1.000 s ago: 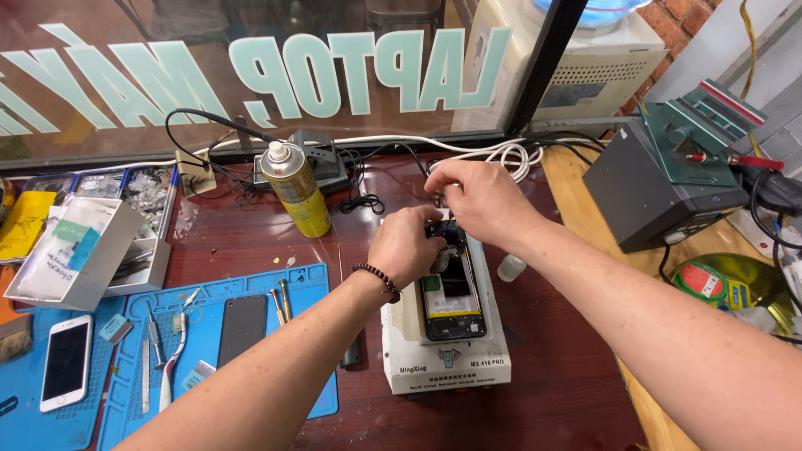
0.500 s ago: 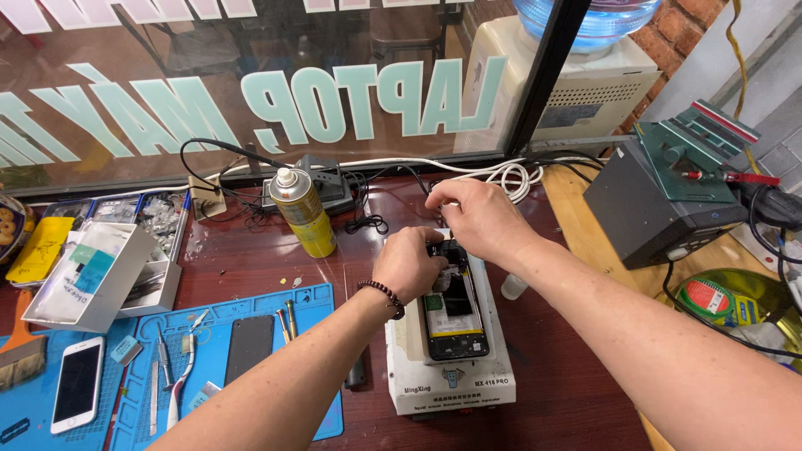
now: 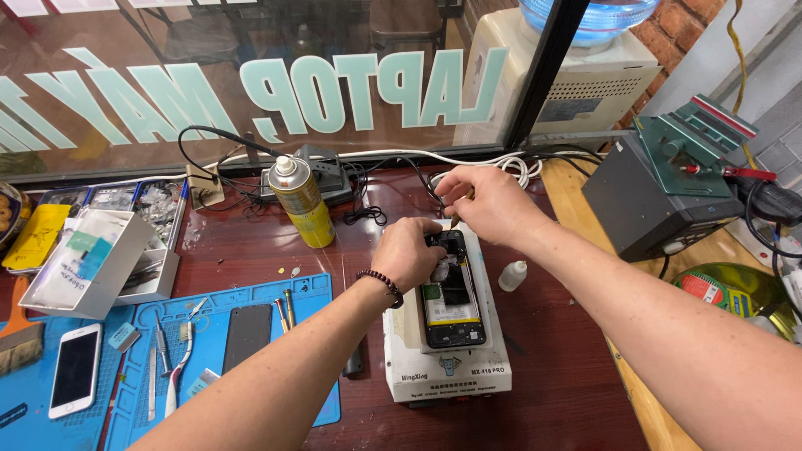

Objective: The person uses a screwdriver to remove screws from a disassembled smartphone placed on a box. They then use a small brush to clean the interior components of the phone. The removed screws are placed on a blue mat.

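Phone [image 3: 454, 302], opened, lies flat on the white heater [image 3: 447, 367] at centre frame, steadied by your left hand [image 3: 411, 254] with fingers curled on its top; your right hand [image 3: 486, 203] pinches a thin tool there.

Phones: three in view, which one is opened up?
The phone on the white heating plate, insides exposed, under both hands. The white phone and the dark phone lie closed on the blue mat.

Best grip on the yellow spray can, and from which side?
Grip the spray can round its yellow mid-body, from its front left. It stands upright and round; cables crowd its back and right, and the left hand works to its right.
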A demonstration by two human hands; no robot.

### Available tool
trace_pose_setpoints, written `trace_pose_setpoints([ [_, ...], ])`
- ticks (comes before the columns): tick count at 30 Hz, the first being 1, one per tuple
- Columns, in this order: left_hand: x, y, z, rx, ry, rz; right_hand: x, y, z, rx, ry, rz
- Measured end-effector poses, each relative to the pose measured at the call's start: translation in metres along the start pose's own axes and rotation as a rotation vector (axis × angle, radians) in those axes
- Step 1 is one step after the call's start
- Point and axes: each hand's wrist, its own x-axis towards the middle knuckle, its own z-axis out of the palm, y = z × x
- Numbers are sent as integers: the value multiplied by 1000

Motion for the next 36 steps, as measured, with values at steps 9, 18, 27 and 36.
trace_pose_setpoints([
  [9, -3, -4, 2, -65, 42, -12, -4, 8, -6, 264, 46, 31],
  [18, -5, -5, 1, -74, 25, -17, -7, 16, 1, 291, 85, 36],
  [27, -4, -4, 1, -75, -7, -48, -7, 14, 1, 317, 89, 59],
  [36, -3, -6, 2, -81, -2, -27, -11, 10, -2, 334, 106, 78],
])
